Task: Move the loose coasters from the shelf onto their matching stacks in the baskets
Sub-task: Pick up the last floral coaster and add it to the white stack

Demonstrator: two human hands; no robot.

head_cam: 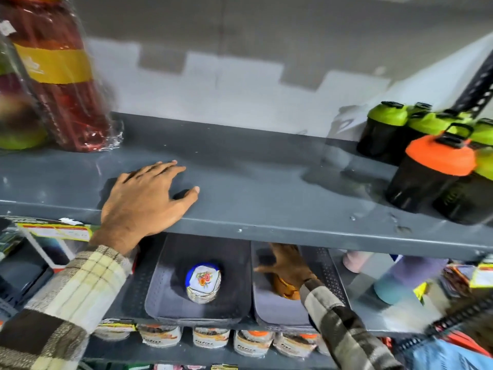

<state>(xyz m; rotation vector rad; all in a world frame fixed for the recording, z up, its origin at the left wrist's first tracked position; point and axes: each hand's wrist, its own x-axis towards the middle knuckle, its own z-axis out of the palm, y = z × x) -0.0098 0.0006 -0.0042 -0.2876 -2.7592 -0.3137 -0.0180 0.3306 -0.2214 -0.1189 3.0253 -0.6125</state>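
Note:
My left hand lies flat, palm down, on the grey shelf near its front edge, with fingers apart. No loose coaster shows around it; what is under the palm is hidden. One level below stand two grey perforated baskets. The left basket holds a stack of coasters topped by a white floral one with a blue rim. My right hand reaches into the right basket, fingers spread, just above an orange-brown stack of coasters. The shelf edge hides its fingertips.
A red wrapped bottle stands at the shelf's back left. Green-lidded shakers and an orange-lidded shaker crowd the right end. Pastel bottles sit right of the baskets, boxes to their left, and packets on the level below.

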